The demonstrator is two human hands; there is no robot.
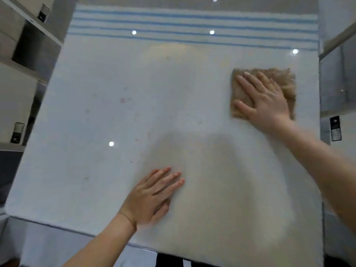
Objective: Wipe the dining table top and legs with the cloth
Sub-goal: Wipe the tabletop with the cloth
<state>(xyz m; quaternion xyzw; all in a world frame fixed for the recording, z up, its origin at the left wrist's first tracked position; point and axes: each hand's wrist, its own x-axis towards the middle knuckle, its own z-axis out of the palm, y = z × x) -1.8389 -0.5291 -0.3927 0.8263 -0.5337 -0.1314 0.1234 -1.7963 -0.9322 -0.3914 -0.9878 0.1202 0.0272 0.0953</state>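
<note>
The glossy white dining table top (pixel 119 105) fills most of the view, with faint specks near its middle. A tan, fuzzy cloth (pixel 285 83) lies flat near the table's right edge. My right hand (pixel 264 99) presses on the cloth with straight, spread fingers. My left hand (pixel 152 195) rests flat on the bare table near the front edge, fingers straight. The table legs are hidden under the top.
Blue stripes (pixel 192 26) run across the far end of the table. Grey shelving (pixel 28 47) stands to the left and pale cabinets (pixel 337 74) to the right. Ceiling lights reflect as bright dots on the surface.
</note>
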